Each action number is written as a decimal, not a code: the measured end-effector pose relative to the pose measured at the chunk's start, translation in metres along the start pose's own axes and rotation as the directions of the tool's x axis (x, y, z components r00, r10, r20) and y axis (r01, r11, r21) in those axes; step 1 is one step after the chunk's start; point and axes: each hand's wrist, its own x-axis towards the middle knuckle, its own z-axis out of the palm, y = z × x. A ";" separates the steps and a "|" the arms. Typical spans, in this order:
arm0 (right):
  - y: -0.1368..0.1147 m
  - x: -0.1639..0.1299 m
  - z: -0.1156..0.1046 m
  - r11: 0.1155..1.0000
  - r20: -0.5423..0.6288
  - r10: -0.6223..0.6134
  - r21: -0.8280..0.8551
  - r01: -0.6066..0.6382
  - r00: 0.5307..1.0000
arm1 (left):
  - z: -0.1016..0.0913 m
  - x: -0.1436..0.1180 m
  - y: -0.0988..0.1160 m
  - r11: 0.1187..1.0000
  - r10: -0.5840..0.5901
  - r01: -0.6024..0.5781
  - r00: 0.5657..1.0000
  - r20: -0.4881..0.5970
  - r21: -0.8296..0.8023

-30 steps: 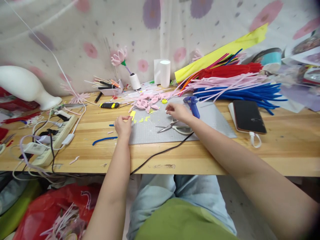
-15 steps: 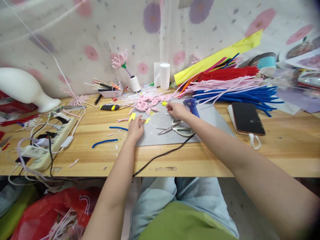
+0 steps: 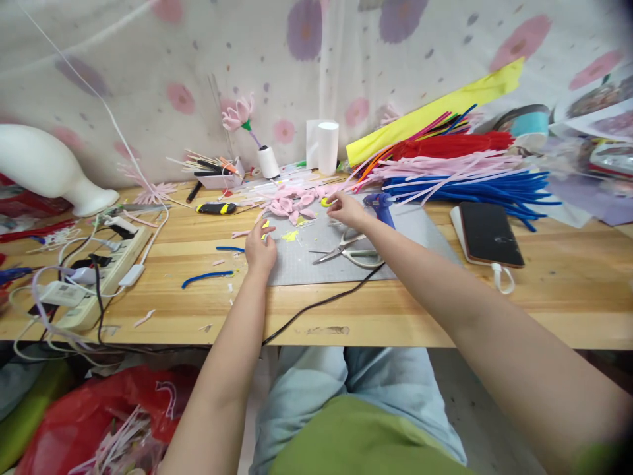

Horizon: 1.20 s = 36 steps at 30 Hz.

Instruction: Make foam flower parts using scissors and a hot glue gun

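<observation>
My left hand (image 3: 260, 247) rests on the left edge of the grey cutting mat (image 3: 425, 237), its fingertips closed on a small yellow foam scrap (image 3: 266, 225). My right hand (image 3: 347, 209) reaches to the mat's far edge, thumb and finger pinched on a small round yellow piece (image 3: 324, 202) next to a heap of pink petals (image 3: 291, 201). More yellow scraps (image 3: 291, 235) lie on the mat between the hands. Scissors (image 3: 346, 251) lie shut under my right wrist, and a blue glue gun (image 3: 380, 203) lies just right of that hand.
Bundles of blue, pink and red pipe cleaners (image 3: 469, 178) fill the back right. A black phone (image 3: 489, 233) lies to the right. A power strip (image 3: 106, 267) with tangled cables is at the left. A black cable (image 3: 321, 303) crosses the table's front edge. Blue pipe-cleaner offcuts (image 3: 205, 279) lie left of the mat.
My left hand moved right and further back onto the mat's edge with the yellow scrap. My right hand reached left and back to the round yellow piece and closed on it.
</observation>
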 end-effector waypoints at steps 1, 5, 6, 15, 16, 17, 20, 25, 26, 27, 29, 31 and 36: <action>0.001 0.001 0.000 0.995 -0.002 0.039 0.096 -0.038 0.999 | 0.000 0.000 0.000 1.000 -0.005 0.005 1.000 -0.011 0.001; 0.001 0.002 -0.001 0.900 0.058 0.150 0.405 -0.160 0.987 | 0.004 0.000 0.010 0.999 0.011 -0.010 0.999 -0.033 0.034; 0.001 0.002 -0.001 0.868 0.074 0.170 0.460 -0.185 0.983 | 0.007 0.000 0.015 0.998 0.034 -0.033 0.999 -0.021 0.044; -0.017 -0.006 0.000 0.674 0.110 0.247 0.695 -0.252 0.963 | 0.063 0.009 0.078 0.986 -0.088 0.132 0.927 0.364 -0.097; -0.018 -0.007 -0.001 0.668 0.113 0.248 0.699 -0.254 0.962 | 0.068 0.010 0.081 0.981 -0.106 0.157 0.927 0.359 -0.118; -0.019 -0.008 -0.001 0.665 0.116 0.249 0.702 -0.256 0.962 | 0.072 0.010 0.083 0.973 -0.130 0.187 0.928 0.349 -0.137; -0.020 -0.009 -0.001 0.660 0.112 0.259 0.705 -0.260 0.959 | 0.079 0.011 0.082 0.944 -0.196 0.267 0.927 0.318 -0.194; -0.012 -0.012 0.002 0.637 0.103 0.274 0.725 -0.261 0.956 | 0.079 0.011 0.074 0.905 -0.246 0.337 0.912 0.328 -0.260; -0.010 -0.014 0.003 0.629 0.114 0.272 0.730 -0.266 0.955 | 0.078 0.012 0.073 0.907 -0.247 0.337 0.911 0.330 -0.252; -0.009 -0.015 0.003 0.624 0.125 0.268 0.733 -0.271 0.955 | 0.076 0.012 0.072 0.913 -0.246 0.331 0.912 0.328 -0.236; -0.007 -0.018 0.003 0.615 0.152 0.252 0.737 -0.279 0.956 | 0.073 0.013 0.072 0.930 -0.238 0.310 0.918 0.318 -0.196; -0.007 -0.020 0.002 0.599 0.184 0.234 0.746 -0.290 0.955 | 0.069 0.014 0.072 0.944 -0.229 0.289 0.921 0.316 -0.160; -0.009 -0.021 0.004 0.563 0.196 0.204 0.778 -0.279 0.959 | 0.067 0.014 0.072 0.954 -0.208 0.265 0.923 0.324 -0.142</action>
